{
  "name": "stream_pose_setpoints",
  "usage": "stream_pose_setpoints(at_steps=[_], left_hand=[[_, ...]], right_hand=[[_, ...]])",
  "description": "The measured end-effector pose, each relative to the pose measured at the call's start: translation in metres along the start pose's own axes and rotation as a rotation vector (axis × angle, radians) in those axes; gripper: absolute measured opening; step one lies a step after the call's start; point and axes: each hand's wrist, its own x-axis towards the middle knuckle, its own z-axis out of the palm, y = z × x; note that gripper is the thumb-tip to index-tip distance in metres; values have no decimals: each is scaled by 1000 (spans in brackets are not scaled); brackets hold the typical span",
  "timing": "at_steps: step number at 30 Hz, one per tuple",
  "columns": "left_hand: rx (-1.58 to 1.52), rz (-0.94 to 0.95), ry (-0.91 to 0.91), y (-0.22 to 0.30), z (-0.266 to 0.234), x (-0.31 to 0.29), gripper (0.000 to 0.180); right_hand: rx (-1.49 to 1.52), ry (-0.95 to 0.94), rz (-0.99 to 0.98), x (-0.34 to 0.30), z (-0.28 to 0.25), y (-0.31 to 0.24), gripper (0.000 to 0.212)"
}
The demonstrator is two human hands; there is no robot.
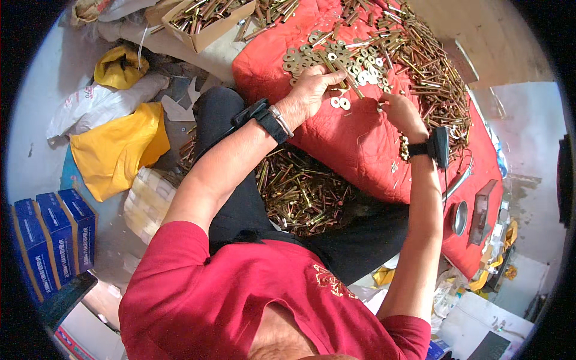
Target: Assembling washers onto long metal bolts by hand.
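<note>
My left hand (309,93) is closed round a slim, brass-coloured metal bolt (356,88), whose end points toward my right hand. My right hand (403,114) has thumb and fingers pinched together just right of that end. A small pale bit shows at its fingertips, too small to name. Both hands are over a red padded cloth (354,144). Flat round washers (294,60) lie spread beyond my left hand, and two loose washers (339,103) rest close to its fingers. A long heap of bolts (435,78) curves along the far right of the cloth.
Many more bolts (300,192) lie in a pile between my legs. A cardboard box of bolts (207,37) stands at the far left. Yellow bags (123,150) and blue boxes (57,240) are at the left. A round metal tin (459,218) is at the cloth's right edge.
</note>
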Motion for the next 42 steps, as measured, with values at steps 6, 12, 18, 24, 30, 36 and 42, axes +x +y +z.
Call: stream_pose_setpoints(at_steps=[6, 12, 18, 24, 30, 36, 42], left_hand=[[-59, -100, -188, 0, 0, 0, 18], [103, -264, -303, 11, 18, -16, 21], [232, -322, -343, 12, 23, -18, 16], [574, -434, -476, 13, 21, -11, 19], [-281, -252, -141, 11, 22, 8, 35], [-63, -105, -67, -32, 17, 16, 17], [-127, -204, 112, -50, 38, 1, 15]], right_hand=[[998, 432, 320, -51, -25, -72, 15], [1106, 362, 243, -65, -56, -95, 19], [1000, 224, 189, -72, -53, -87, 19], [1031, -51, 78, -79, -37, -83, 24], [1554, 364, 264, -61, 4, -87, 20], [1233, 878, 225, -24, 16, -106, 21], [1162, 1022, 177, 3, 8, -92, 27]])
